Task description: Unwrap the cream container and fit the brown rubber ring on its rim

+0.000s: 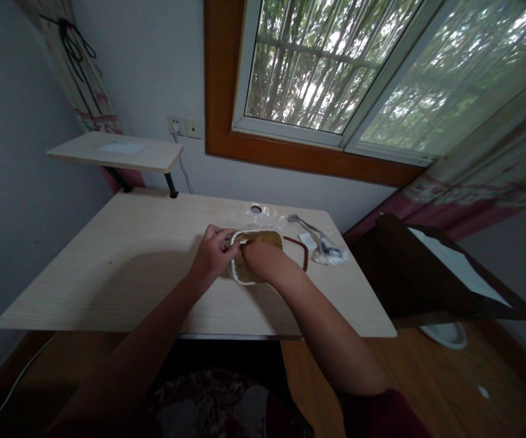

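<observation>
Left hand point(212, 254) pinching the near-left rim of the white food container point(256, 258) mid-desk point(121, 267), right hand point(259, 258) curled over it, grip hidden: I judge the lid film is being peeled, needing steady bracing next.

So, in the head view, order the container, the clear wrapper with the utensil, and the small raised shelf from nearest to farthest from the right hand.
1. Container: under the right hand, touching.
2. Clear wrapper: to its right, on the desk.
3. Raised shelf: far left, at the back.
</observation>
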